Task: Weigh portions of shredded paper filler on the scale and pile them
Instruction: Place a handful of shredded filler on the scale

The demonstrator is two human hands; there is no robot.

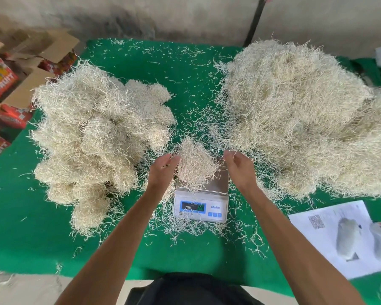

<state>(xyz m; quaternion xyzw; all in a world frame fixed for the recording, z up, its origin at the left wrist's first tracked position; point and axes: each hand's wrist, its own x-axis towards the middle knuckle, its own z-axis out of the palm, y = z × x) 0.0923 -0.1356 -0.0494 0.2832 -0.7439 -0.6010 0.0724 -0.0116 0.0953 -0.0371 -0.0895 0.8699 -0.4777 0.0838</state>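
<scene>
From the head view, a small clump of shredded paper (195, 165) sits on the shiny plate of the scale (201, 194), in the middle of the green bench (42, 227).

The left hand (163, 169) is at 9 o'clock of the clump. Its fingers are bent a little, and the fingertips look like they touch the clump's side, but I cannot tell for sure. The right hand (240, 169) is at 3 o'clock of the clump. Its fingers are bent a little too, and a few thin strands stick up by the fingertips. I cannot tell if it pinches them. Neither hand is wrapped round the clump.

The paper looks very light, soft and springy. It will squash if squeezed, and bits will fall off. I think the best way to lift it is to scoop it from both sides at once, low down by the plate, with gentle hands.

Now the count. One scale. One clump on it. One pile of rounded clumps (97, 137) at 9 o'clock of the scale; the clumps are too mixed up to count. One big loose heap (295, 117) at 2 o'clock. Two hands. One printed sheet (330, 230) at 4 o'clock. Some cardboard boxes (13, 84) at 10 o'clock, off the bench.

Stray strands lie all over the bench. The numbers on the scale are too blurry to read.
</scene>
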